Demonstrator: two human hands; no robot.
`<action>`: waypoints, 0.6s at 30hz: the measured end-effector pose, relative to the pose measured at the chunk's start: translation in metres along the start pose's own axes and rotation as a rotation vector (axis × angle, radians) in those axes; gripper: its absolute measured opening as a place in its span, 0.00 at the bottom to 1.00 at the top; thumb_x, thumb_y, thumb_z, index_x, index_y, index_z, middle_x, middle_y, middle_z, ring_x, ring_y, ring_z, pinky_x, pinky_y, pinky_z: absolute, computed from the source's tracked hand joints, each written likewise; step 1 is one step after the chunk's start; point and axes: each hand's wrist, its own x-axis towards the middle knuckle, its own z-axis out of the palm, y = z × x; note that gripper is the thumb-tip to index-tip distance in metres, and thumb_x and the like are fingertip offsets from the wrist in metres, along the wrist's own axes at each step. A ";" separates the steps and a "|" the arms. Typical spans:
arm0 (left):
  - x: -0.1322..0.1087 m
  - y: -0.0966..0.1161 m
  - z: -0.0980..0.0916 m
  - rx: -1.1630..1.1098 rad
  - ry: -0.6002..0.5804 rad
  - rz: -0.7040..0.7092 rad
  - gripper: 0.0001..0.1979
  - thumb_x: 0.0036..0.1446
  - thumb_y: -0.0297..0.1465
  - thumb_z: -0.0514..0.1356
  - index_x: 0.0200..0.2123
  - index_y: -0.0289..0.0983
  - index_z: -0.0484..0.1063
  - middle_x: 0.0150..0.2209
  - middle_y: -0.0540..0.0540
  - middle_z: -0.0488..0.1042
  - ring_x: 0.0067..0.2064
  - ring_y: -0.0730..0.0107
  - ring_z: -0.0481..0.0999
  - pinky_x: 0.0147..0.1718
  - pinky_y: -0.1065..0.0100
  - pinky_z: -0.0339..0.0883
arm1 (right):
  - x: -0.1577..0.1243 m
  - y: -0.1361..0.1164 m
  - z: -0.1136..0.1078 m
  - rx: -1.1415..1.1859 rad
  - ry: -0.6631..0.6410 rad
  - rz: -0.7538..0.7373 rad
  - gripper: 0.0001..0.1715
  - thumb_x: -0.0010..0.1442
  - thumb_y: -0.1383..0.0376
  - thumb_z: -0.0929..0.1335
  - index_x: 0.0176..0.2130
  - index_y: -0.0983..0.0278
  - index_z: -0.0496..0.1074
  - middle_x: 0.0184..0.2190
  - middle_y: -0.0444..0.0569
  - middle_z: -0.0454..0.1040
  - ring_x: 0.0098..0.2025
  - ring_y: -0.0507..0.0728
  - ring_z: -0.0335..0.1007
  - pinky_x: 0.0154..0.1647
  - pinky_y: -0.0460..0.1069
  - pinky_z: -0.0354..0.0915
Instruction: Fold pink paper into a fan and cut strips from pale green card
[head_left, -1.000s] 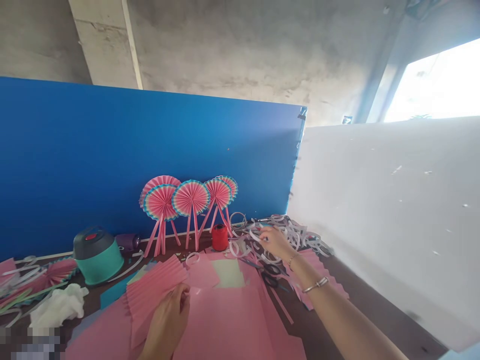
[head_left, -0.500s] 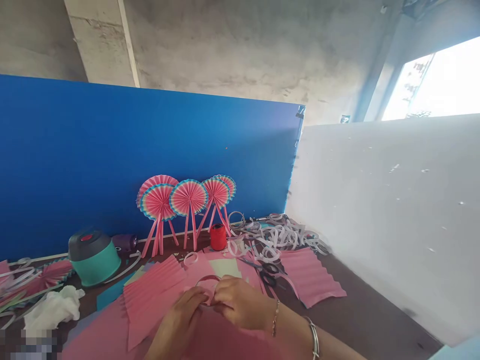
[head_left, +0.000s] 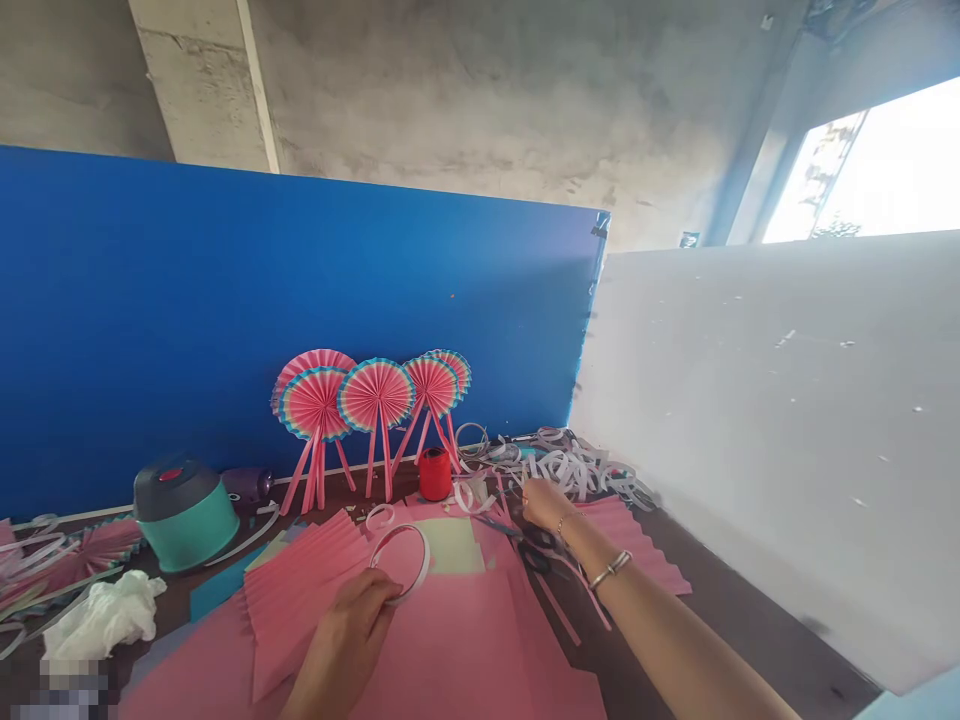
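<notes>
My left hand (head_left: 356, 615) pinches the near edge of a thin, pale roll of tape (head_left: 425, 562), held upright over a pink paper sheet (head_left: 450, 650). Out to the right, my right hand (head_left: 544, 503) reaches to the near side of a heap of curled white strips (head_left: 566, 472). Its fingers look closed, but whatever is between them I cannot make out. Below that wrist lie black-handled scissors (head_left: 538, 550), partly covered by the forearm. A cream paper piece (head_left: 450, 545) rests beyond the roll.
Several pink pleated paper fans (head_left: 376, 395) lean against a blue panel (head_left: 225, 300). A red container (head_left: 435, 475) stands before them. At left are a green and grey device (head_left: 186, 520), crumpled white tissue (head_left: 105, 615) and pleated pink paper (head_left: 307, 590). A white panel (head_left: 750, 400) borders the right.
My right hand has left the roll of tape and moved right and away, to the white strips. My left hand still holds the roll, now tilted up more fully into view.
</notes>
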 end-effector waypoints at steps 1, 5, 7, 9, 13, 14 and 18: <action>0.000 0.000 0.000 -0.002 0.001 -0.002 0.12 0.56 0.29 0.50 0.33 0.42 0.74 0.35 0.48 0.75 0.38 0.69 0.75 0.37 0.71 0.68 | 0.006 -0.002 -0.004 0.011 -0.005 0.011 0.15 0.61 0.62 0.65 0.47 0.65 0.67 0.47 0.52 0.68 0.44 0.57 0.68 0.44 0.54 0.66; 0.000 0.000 -0.001 -0.012 0.000 -0.023 0.12 0.56 0.28 0.50 0.32 0.42 0.74 0.34 0.48 0.75 0.37 0.68 0.75 0.36 0.71 0.68 | 0.030 -0.003 -0.040 0.076 0.070 0.035 0.16 0.61 0.61 0.64 0.47 0.65 0.67 0.47 0.51 0.68 0.44 0.58 0.68 0.43 0.54 0.67; 0.001 0.001 -0.001 -0.025 -0.011 -0.045 0.13 0.56 0.29 0.49 0.32 0.42 0.74 0.35 0.48 0.75 0.38 0.68 0.75 0.36 0.71 0.68 | 0.040 -0.001 -0.061 0.104 0.147 0.042 0.17 0.62 0.61 0.63 0.49 0.65 0.65 0.47 0.51 0.68 0.42 0.56 0.69 0.41 0.53 0.68; 0.001 0.002 -0.001 -0.044 -0.019 -0.059 0.13 0.56 0.29 0.49 0.32 0.42 0.74 0.35 0.47 0.75 0.38 0.67 0.75 0.36 0.70 0.68 | 0.048 0.002 -0.076 0.112 0.222 0.039 0.20 0.65 0.63 0.57 0.55 0.65 0.60 0.49 0.55 0.67 0.42 0.54 0.69 0.40 0.48 0.67; 0.000 0.003 -0.002 -0.068 -0.038 -0.068 0.13 0.57 0.30 0.48 0.32 0.41 0.73 0.35 0.45 0.74 0.38 0.66 0.74 0.37 0.68 0.68 | 0.050 0.008 -0.084 0.050 0.274 0.029 0.28 0.58 0.65 0.62 0.58 0.66 0.58 0.55 0.59 0.63 0.48 0.59 0.68 0.39 0.48 0.65; -0.001 0.002 -0.002 -0.068 -0.041 -0.069 0.13 0.57 0.30 0.48 0.32 0.41 0.73 0.35 0.45 0.74 0.38 0.66 0.74 0.37 0.68 0.68 | 0.047 0.010 -0.083 0.027 0.266 0.030 0.28 0.55 0.67 0.64 0.56 0.66 0.61 0.54 0.60 0.64 0.48 0.61 0.67 0.39 0.48 0.64; -0.001 0.000 0.000 -0.060 -0.025 -0.049 0.12 0.56 0.29 0.49 0.32 0.42 0.73 0.35 0.46 0.74 0.38 0.67 0.74 0.37 0.70 0.67 | 0.030 0.011 -0.072 -0.061 0.177 0.060 0.14 0.50 0.69 0.66 0.38 0.67 0.74 0.39 0.60 0.75 0.40 0.64 0.72 0.36 0.51 0.64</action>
